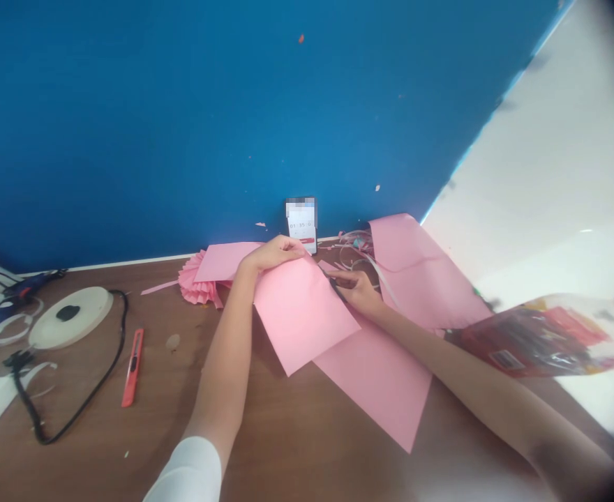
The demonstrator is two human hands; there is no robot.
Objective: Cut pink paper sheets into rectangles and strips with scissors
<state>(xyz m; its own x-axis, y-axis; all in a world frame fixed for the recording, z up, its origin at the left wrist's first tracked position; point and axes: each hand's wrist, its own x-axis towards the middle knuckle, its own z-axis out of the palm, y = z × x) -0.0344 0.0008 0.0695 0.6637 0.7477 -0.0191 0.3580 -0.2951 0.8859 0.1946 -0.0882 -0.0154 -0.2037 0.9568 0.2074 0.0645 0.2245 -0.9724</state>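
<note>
Two hands worked a pink paper sheet (301, 310) lying on the brown table (296, 432) near the blue wall (181, 125). Left hand (275, 252) pinched the sheet's top edge. Right hand (356, 287) gripped dark scissors (335, 287) at its right edge. More pink paper (422, 272) lay beside it.

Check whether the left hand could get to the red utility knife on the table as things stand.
Probably yes. The left hand holds the top edge of the pink sheet, while the red utility knife lies uncovered on the table to its left, beside the black cable, with nothing between them.
</note>
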